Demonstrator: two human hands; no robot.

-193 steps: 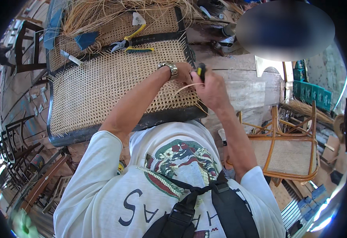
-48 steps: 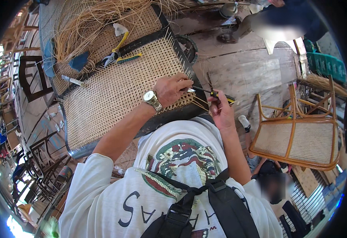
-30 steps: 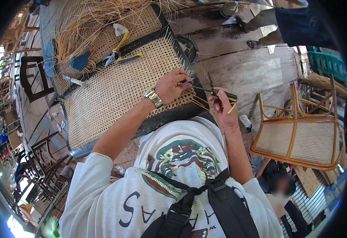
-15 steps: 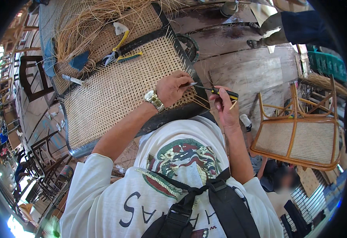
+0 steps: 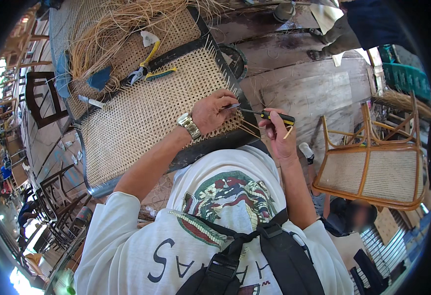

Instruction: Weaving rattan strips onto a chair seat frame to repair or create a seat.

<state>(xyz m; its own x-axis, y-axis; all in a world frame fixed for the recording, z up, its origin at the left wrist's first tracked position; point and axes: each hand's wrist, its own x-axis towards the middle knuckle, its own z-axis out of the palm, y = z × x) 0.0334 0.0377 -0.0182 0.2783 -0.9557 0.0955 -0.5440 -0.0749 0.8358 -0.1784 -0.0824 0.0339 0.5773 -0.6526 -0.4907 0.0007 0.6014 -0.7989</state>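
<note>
Woven cane webbing [image 5: 141,118] is stretched across a black frame [image 5: 178,156] in front of me. My left hand [image 5: 211,114], with a metal watch at its wrist, rests over the panel's near right corner. Its fingers are closed on a small flat, pointed metal piece [image 5: 232,106]. My right hand [image 5: 281,140] grips a screwdriver-like tool with a black and yellow handle [image 5: 280,117]. The thin shaft points left, its tip close to my left fingertips. Loose cane strands [image 5: 249,129] stick out over the frame beneath the shaft. A short pale strip [image 5: 288,132] shows by my right fingers.
Farther up the panel lie yellow-handled pliers [image 5: 144,69], a white tube-shaped thing [image 5: 91,101] and a heap of loose cane [image 5: 127,29]. A cane-seated wooden chair [image 5: 368,169] lies at the right, near another person [image 5: 343,216]. Someone's legs [image 5: 331,42] show at the upper right.
My left hand and the metal piece have shifted slightly left. The tool in my right hand has moved a little down and left; both holds are the same.
</note>
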